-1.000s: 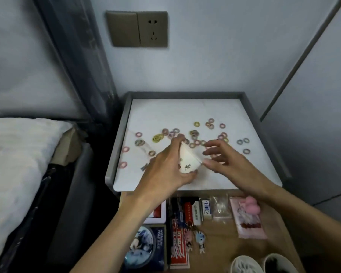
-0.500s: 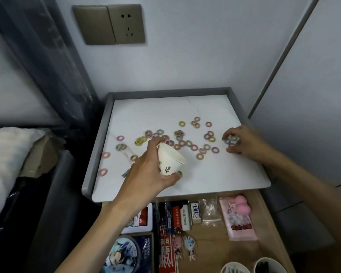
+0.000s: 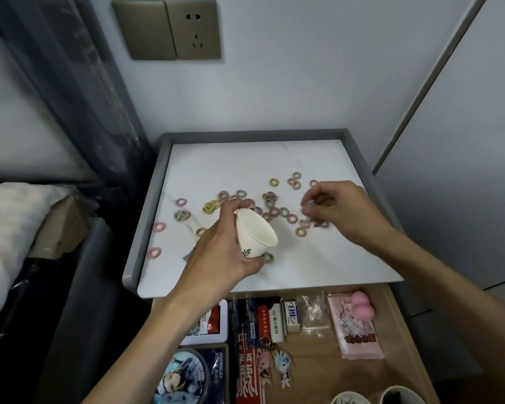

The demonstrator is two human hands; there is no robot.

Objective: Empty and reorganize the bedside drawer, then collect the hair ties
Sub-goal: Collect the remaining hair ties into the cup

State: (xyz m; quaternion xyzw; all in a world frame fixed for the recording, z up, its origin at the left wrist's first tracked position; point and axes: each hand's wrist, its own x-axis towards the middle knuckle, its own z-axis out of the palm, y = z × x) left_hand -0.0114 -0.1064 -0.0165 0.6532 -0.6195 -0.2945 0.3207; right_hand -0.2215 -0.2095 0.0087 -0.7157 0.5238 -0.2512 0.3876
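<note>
A white marble-look table top (image 3: 274, 158) with a raised grey rim stands in a corner of pale walls, with a bronze wall socket (image 3: 196, 29) above it and a bed (image 3: 9, 228) to the left. Below its near edge an open wooden drawer (image 3: 318, 360) holds small boxes, a pink packet (image 3: 359, 330) and two figure keychains (image 3: 274, 363). Coloured hair ties (image 3: 285, 212) lie scattered across the middle of the top, from the left rim to the right. The left hand (image 3: 219, 252) grips a white paper cup (image 3: 254, 236), fingers and thumb curled round its wall and its mouth tilted to the right; one tie lies just beside the thumb. The right hand (image 3: 341, 208), over the right-hand ties, pinches what look like a few ties between its thumb and curled fingertips (image 3: 308, 204), to the right of the cup and apart from it.
</note>
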